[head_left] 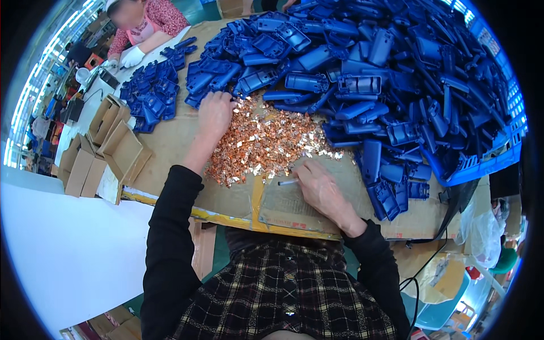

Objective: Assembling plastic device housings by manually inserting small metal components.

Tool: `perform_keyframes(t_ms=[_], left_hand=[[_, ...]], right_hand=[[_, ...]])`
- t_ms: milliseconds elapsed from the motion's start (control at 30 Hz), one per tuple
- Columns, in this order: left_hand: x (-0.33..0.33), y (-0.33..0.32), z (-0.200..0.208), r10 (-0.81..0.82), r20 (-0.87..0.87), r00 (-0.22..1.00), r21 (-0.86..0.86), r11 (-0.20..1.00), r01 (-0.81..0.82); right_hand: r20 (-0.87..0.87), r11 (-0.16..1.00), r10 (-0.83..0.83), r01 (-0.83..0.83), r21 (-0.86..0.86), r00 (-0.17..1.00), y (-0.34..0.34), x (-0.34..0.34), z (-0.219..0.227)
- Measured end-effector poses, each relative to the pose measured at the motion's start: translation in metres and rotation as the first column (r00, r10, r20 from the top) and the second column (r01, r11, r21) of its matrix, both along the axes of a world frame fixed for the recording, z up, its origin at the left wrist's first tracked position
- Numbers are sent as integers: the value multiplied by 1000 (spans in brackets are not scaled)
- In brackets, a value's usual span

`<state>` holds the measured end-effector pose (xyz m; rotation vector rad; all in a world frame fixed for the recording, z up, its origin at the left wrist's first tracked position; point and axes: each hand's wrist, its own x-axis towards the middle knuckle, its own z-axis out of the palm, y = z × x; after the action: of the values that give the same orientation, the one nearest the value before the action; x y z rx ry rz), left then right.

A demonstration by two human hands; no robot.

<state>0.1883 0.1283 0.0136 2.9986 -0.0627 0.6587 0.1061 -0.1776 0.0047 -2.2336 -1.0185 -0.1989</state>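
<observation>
My left hand reaches to the near left edge of the blue heap, its fingers bent down onto a blue plastic housing; its fingertips are partly hidden. Closer to me, my right hand is closed on a thin grey rod-shaped tool, which points left with a dark tip. Between the hands spreads a pile of small copper-coloured and silvery metal pieces. Its lower right edge lies close to my right fingers. Beyond it rises a large heap of blue plastic housings, many of them hollow shells.
Cardboard covers the table, with yellow tape along its front edge. A smaller group of blue housings lies at the left, near open cardboard boxes. A blue crate bounds the right. Across the table sits a co-worker wearing white gloves.
</observation>
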Motion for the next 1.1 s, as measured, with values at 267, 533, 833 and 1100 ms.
perform_keyframes(t_ms=[267, 533, 833, 1100], left_hand=[[-20, 20, 35, -5, -33, 999, -720, 693, -20], [-107, -24, 42, -102, 139, 985, -660, 732, 169], [-211, -113, -9, -597, 47, 801, -392, 726, 565], [-189, -131, -6, -602, -77, 795, -365, 759, 540]], right_hand=[[4, 999, -30, 30, -20, 1000, -6, 3, 8], [-84, 997, -79, 77, -25, 993, -10, 4, 3], [-157, 994, -105, 101, -34, 982, -14, 6, 7], [-255, 985, -163, 174, 20, 953, -12, 11, 10]])
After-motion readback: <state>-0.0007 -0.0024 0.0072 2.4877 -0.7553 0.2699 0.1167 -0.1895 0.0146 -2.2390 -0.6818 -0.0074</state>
